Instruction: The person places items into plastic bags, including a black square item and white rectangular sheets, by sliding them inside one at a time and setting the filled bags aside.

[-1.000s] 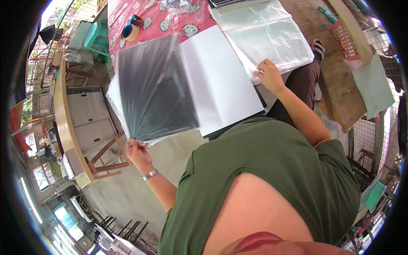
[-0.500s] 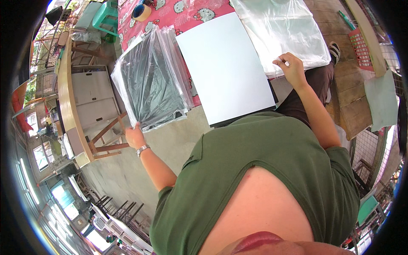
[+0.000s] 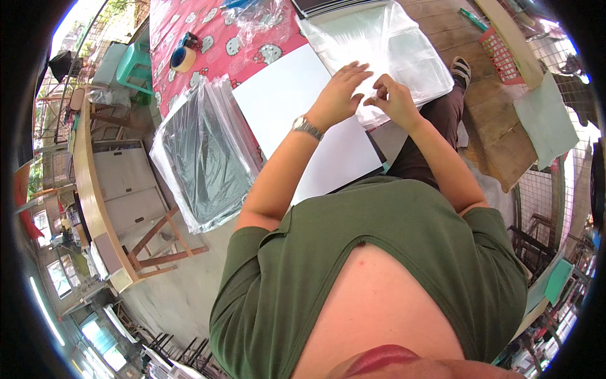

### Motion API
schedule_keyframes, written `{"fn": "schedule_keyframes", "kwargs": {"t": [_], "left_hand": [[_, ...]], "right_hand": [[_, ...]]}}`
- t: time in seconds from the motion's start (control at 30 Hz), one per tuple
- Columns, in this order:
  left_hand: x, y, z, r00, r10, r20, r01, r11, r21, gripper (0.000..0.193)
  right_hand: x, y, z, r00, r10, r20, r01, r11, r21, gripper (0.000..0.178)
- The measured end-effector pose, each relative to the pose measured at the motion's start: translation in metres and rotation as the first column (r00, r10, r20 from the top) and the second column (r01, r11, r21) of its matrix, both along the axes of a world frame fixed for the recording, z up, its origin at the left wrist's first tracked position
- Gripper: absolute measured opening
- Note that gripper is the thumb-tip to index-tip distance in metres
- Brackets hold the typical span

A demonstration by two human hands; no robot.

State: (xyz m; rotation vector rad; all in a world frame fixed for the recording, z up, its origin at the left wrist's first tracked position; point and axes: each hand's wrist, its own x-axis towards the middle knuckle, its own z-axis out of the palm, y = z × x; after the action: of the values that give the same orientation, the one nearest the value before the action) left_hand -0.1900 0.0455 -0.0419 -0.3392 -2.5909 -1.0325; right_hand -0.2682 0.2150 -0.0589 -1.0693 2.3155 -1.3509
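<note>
My left hand (image 3: 341, 95), with a metal watch on its wrist, is open over the white sheet's right side, its fingers stretched toward the clear plastic bags (image 3: 420, 60). Close beside it, my right hand (image 3: 396, 102) has curled, pinching fingers over the bags' near edge; whatever they hold is too small to make out. The large white sheet (image 3: 278, 88) lies in front of me, partly covered by my left forearm, with a dark edge showing beneath it. To its left rests a pile of dark flat pieces in clear plastic (image 3: 208, 145).
A pink patterned cloth (image 3: 214, 63) covers the table, with a tape dispenser (image 3: 184, 58) at its far left. Crumpled clear plastic (image 3: 268, 25) lies at the back. A green stool (image 3: 134, 69) and wooden table (image 3: 85, 177) stand left; a red basket (image 3: 500, 57) is right.
My left hand has left the near corner of the plastic-covered pile and swung right, beside my right hand. The white bit seen in my right fingers no longer shows. The view has shifted.
</note>
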Motion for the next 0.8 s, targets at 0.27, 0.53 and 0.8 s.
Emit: {"fn": "schedule_keyframes", "kwargs": {"t": [0.27,0.53,0.8], "left_hand": [[-0.048,0.004,-0.006,0.965,-0.120,0.232,0.100,0.990,0.099,0.016],[-0.044,0.012,0.004,0.981,0.049,0.189,-0.127,0.896,0.426,0.011],[-0.032,0.000,0.029,0.999,0.036,-0.033,-0.028,0.975,0.222,0.012]], "right_hand": [[-0.030,0.020,0.006,1.000,0.029,0.005,-0.028,0.987,-0.156,0.037],[-0.025,0.014,0.001,0.984,-0.180,0.010,0.180,0.976,-0.122,0.014],[-0.031,0.017,0.051,0.975,0.026,-0.220,-0.071,0.977,-0.203,0.004]]}}
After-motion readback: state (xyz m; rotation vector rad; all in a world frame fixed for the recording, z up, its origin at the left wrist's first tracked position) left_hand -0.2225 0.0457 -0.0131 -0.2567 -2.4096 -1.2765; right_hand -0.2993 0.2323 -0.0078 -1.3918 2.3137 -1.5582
